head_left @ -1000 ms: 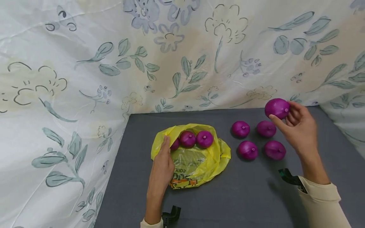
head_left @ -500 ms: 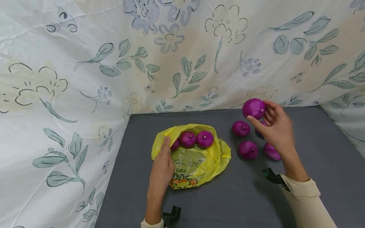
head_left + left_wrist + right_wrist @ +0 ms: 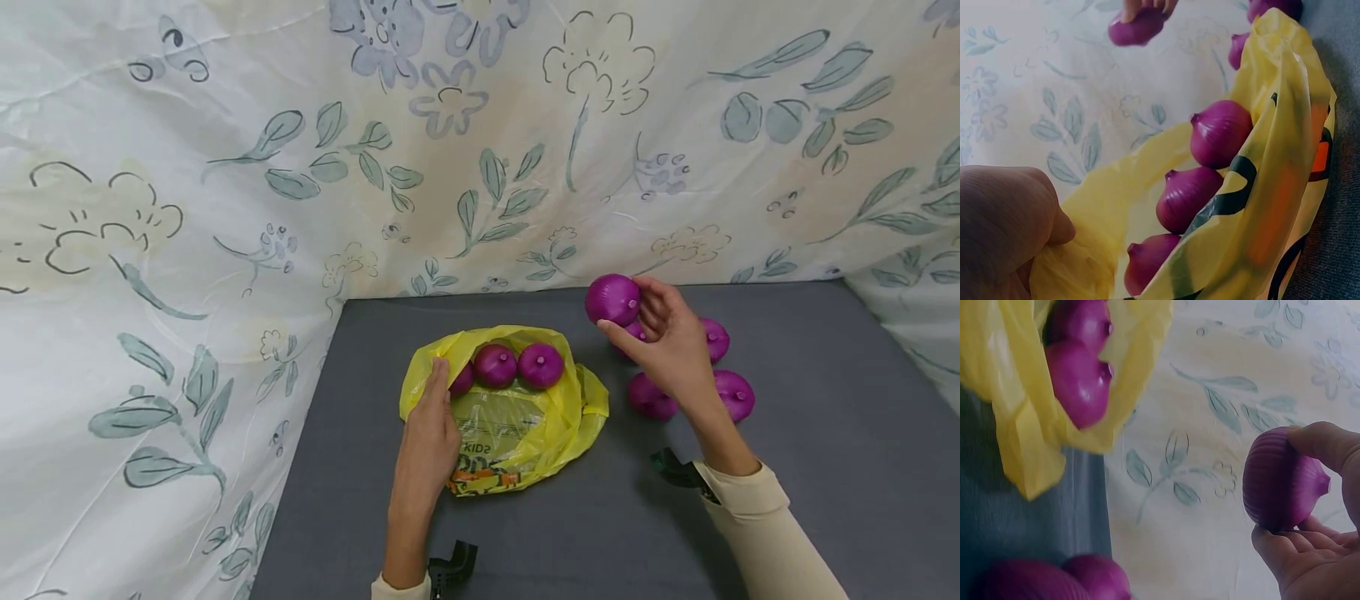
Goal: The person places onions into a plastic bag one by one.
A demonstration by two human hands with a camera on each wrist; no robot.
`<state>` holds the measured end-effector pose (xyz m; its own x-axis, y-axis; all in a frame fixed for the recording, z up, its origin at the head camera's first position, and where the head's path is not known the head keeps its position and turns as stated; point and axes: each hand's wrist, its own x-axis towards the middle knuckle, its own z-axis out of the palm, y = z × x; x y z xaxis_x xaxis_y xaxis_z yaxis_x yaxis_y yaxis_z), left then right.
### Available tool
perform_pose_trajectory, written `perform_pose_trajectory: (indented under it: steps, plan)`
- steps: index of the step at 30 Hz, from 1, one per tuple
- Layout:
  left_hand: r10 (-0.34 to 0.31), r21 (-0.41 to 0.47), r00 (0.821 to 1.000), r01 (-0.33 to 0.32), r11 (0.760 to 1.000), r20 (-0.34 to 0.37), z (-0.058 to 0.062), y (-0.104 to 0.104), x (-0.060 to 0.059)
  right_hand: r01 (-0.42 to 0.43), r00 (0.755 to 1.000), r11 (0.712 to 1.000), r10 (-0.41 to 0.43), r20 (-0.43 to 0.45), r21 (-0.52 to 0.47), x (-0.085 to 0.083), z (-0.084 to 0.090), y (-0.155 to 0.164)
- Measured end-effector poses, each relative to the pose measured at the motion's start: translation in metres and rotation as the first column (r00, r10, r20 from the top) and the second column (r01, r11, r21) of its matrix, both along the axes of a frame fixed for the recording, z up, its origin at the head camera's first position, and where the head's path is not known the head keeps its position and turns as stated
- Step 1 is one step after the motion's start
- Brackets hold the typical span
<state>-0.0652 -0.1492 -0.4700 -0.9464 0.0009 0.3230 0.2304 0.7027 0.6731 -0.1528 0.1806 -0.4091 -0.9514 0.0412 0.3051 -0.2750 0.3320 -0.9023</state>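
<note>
On tabletop (image 3: 825, 500): left hand (image 3: 427, 433) pinching left rim of yellow bag (image 3: 517, 433), three onions (image 3: 517, 365) inside; right of bag, right hand (image 3: 675, 350), grip round raised onion (image 3: 612, 299), above four loose onions (image 3: 733, 394).

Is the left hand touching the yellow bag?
Touching. The head view shows the left hand lying on the yellow bag at its opening edge, and the left wrist view shows the plastic bunched against the hand.
</note>
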Motion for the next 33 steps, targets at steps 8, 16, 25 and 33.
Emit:
perform_pose_trajectory:
  steps: [8,16,25,33]
  plan:
    - [-0.002,0.002,1.0,0.002,1.0,-0.018,0.0,0.001,0.0,-0.09,0.996,0.996,0.09,-0.013,-0.005,0.003,-0.006,-0.024]
    - [-0.005,0.004,1.0,0.005,1.0,-0.002,0.0,0.003,0.0,-0.185,0.983,0.982,0.185,-0.014,-0.044,0.005,-0.018,-0.048]
    - [0.01,0.002,1.0,-0.01,1.0,0.016,0.002,0.004,0.0,-0.275,0.961,0.959,0.274,-0.03,-0.064,0.011,-0.027,-0.075]
    - [0.013,-0.013,1.0,-0.013,1.0,-0.005,0.0,0.004,-0.001,-0.332,0.943,0.943,0.331,-0.022,-0.021,0.02,-0.037,-0.095]
